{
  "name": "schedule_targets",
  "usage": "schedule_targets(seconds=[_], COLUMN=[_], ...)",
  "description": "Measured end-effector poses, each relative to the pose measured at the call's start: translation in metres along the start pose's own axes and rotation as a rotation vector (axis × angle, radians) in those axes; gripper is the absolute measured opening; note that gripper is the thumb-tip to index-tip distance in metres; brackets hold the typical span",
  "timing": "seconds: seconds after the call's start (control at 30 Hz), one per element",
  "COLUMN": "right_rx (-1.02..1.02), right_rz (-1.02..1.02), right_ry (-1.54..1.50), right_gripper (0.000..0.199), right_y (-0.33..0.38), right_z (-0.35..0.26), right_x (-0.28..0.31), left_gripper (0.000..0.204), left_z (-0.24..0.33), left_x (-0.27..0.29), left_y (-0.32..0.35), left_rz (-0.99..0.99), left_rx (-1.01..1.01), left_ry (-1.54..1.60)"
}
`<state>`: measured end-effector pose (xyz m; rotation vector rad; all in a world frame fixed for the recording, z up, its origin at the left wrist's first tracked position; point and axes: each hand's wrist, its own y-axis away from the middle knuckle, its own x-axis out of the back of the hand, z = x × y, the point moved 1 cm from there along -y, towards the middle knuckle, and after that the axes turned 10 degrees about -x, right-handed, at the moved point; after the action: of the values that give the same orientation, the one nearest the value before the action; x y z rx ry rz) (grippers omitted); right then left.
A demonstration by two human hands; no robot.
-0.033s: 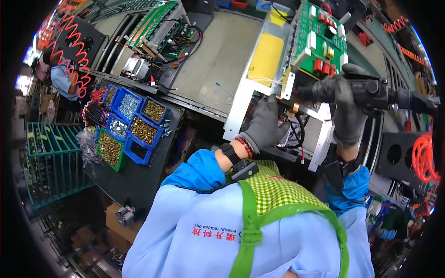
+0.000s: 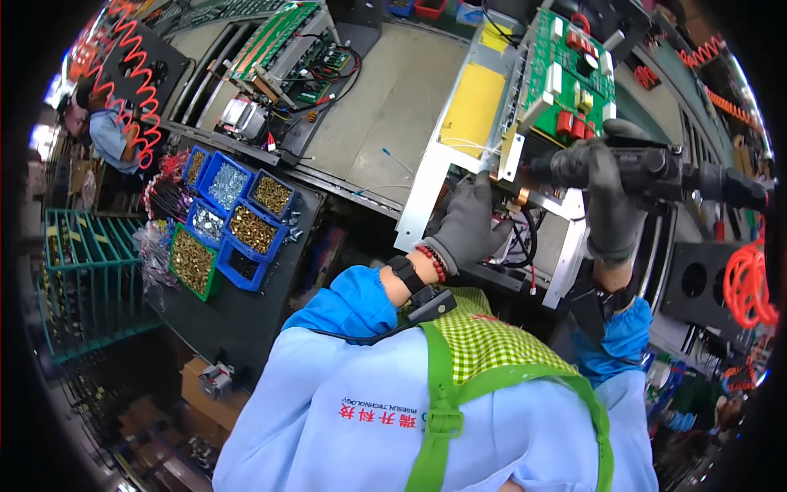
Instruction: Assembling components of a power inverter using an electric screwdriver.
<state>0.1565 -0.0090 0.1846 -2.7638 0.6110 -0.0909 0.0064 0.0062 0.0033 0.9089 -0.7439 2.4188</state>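
Observation:
My right hand [image 2: 613, 205], in a grey glove, is wrapped round a black power screwdriver [image 2: 648, 170]. The tool lies level, its nose pointing left at the front of a metal chassis [image 2: 428, 197]. Just left of that nose stands a small silver bracket [image 2: 511, 156]. My left hand [image 2: 469, 220], gloved too, reaches over the chassis front with fingers stretched and thumb apart. Its fingertips touch near the bracket and a white wire; what lies under them is hidden. The chassis carries a yellow sheet [image 2: 474, 102] and a green circuit board [image 2: 566, 82] with red and white components.
Blue bins [image 2: 225, 184] and a green bin [image 2: 193, 261] of screws and small metal parts sit on the dark side table at left. Another board assembly [image 2: 275, 53] stands at the far left of the bench. Red coiled hoses [image 2: 750, 279] hang at right. A person [image 2: 115, 135] is at far left.
The view has shifted very slightly. Both hands and the screwdriver keep almost the same place at the chassis.

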Motion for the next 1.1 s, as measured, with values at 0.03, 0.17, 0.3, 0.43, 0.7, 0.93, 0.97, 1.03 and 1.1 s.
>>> schedule_targets(seconds=[0.03,0.17,0.3,0.43,0.7,0.93,0.97,1.03,1.1], right_rx=[0.031,0.053,-0.053,-0.053,-0.129,0.035,0.03,-0.008,-0.017], right_rz=[-0.025,-0.065,-0.12,-0.007,0.074,0.292,0.303,0.29,0.299], right_ry=[0.042,0.042,0.072,0.178,0.17,0.519,0.557,0.53,0.54], right_gripper=[0.039,0.042,0.044,0.04,0.042,0.031,0.031,0.032,0.032], right_y=[0.002,0.0,-0.011,-0.015,-0.011,-0.01,-0.01,-0.01,-0.011], right_z=[0.001,0.01,0.007,0.005,0.013,0.005,0.005,0.005,0.005], right_x=[-0.003,-0.012,-0.019,-0.023,-0.012,-0.006,-0.004,-0.001,0.001], left_gripper=[0.085,0.072,0.063,0.039,0.036,0.035,0.036,0.034,0.028], left_z=[0.001,0.013,0.02,-0.057,-0.348,-0.433,-0.438,-0.446,-0.454], left_x=[0.001,0.032,0.102,0.181,0.365,0.371,0.371,0.373,0.38], left_y=[-0.003,-0.007,0.018,0.091,0.308,0.311,0.308,0.305,0.307], left_rz=[0.0,-0.058,-0.184,0.218,0.363,-0.216,-0.278,-0.282,-0.28], left_rx=[-0.021,0.042,0.028,0.093,1.129,1.055,1.061,1.008,0.935], left_ry=[0.047,0.156,0.382,0.285,-0.513,-0.887,-0.847,-0.819,-0.822])
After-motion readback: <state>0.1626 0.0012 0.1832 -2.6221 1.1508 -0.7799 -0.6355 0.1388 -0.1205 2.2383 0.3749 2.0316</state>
